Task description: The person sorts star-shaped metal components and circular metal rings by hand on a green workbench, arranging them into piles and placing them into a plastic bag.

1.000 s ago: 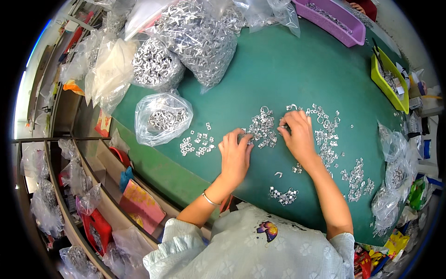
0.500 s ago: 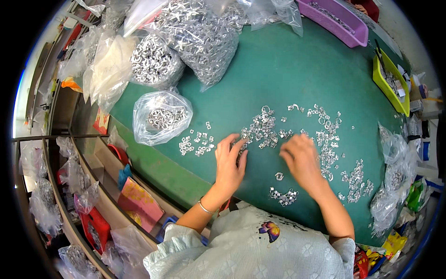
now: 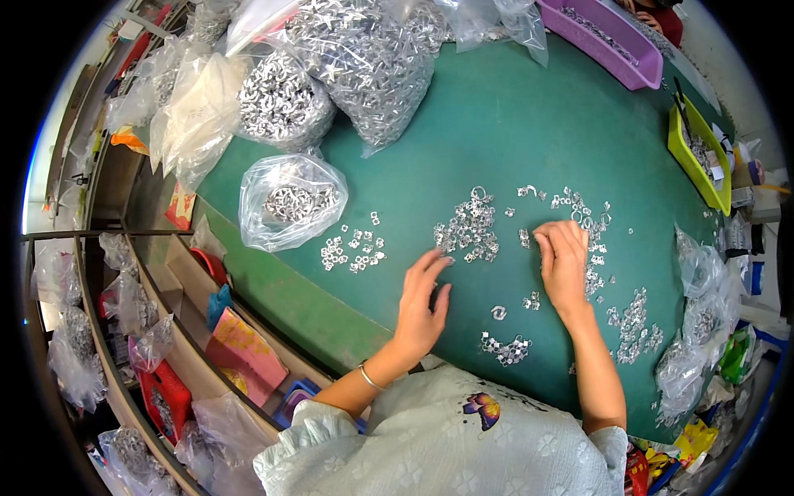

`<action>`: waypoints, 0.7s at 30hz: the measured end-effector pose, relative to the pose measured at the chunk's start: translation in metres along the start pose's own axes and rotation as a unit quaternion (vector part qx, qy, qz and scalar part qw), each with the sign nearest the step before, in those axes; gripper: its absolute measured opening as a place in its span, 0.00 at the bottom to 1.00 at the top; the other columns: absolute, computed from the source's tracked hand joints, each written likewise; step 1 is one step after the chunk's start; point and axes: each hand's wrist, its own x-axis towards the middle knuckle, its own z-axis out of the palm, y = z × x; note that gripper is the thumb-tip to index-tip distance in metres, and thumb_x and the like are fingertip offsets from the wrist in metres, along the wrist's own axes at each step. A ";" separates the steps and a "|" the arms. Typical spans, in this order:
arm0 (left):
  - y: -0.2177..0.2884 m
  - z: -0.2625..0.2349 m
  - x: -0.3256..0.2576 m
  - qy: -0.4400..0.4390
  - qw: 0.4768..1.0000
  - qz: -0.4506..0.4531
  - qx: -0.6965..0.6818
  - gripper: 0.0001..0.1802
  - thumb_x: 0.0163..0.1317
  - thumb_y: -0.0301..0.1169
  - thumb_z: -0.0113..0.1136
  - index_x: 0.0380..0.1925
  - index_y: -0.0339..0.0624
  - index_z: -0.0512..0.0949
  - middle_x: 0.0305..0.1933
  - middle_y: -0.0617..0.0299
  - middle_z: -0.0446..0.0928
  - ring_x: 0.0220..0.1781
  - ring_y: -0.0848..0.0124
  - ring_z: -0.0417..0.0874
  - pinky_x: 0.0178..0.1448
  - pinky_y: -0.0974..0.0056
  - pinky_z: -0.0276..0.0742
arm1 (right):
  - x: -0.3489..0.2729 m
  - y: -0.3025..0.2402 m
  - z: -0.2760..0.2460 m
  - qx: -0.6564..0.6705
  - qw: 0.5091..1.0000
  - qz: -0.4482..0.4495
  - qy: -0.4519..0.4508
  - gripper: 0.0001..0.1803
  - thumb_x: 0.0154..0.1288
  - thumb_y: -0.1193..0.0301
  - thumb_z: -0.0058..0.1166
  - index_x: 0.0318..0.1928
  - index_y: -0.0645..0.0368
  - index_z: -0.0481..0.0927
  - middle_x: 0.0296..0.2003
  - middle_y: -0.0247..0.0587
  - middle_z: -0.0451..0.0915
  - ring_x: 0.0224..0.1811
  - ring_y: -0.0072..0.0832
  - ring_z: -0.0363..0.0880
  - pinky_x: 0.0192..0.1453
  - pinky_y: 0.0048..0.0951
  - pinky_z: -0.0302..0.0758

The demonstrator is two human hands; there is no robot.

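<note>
"Silver metal links [image 3: 467, 230] sit heaped mid-table on the green top [image 3: 504, 116]; the left hand [image 3: 422, 306] has eased back to their near edge, thumb and fingers apart."

"And the right hand [image 3: 565, 264]?"

"Shifted rightward, beside the scattered links [image 3: 594, 277]. Its fingertips curl together; I can't tell whether they pinch anything. So only the left hand is near the heap."

"Any labels?"

"Nothing readable; the yellow packet [image 3: 697, 440] is too far off."
</note>
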 end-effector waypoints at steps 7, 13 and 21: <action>-0.010 -0.002 0.013 0.056 0.995 0.064 0.056 0.21 0.51 0.13 0.59 0.48 0.35 0.75 0.50 0.51 0.75 0.49 0.56 0.77 0.54 0.60 0.73 | 0.008 -0.017 -0.002 0.552 0.750 0.355 -0.089 0.08 0.68 0.79 0.46 0.43 0.61 0.78 0.30 0.32 0.78 0.25 0.17 0.71 0.28 0.18 0.66; -0.009 -0.002 0.032 0.045 0.995 0.037 0.084 0.19 0.52 0.16 0.60 0.47 0.35 0.76 0.47 0.53 0.74 0.48 0.56 0.74 0.53 0.59 0.70 | -0.002 -0.034 0.005 0.406 0.851 0.238 -0.234 0.07 0.65 0.78 0.50 0.42 0.61 0.79 0.27 0.30 0.78 0.23 0.13 0.67 0.26 0.17 0.64; -0.019 0.001 0.047 0.008 0.990 0.069 0.121 0.17 0.53 0.20 0.62 0.45 0.38 0.76 0.47 0.57 0.73 0.49 0.59 0.72 0.51 0.59 0.64 | -0.005 -0.027 -0.002 0.382 0.865 0.246 -0.215 0.07 0.67 0.77 0.48 0.43 0.63 0.77 0.28 0.30 0.77 0.28 0.15 0.69 0.32 0.19 0.67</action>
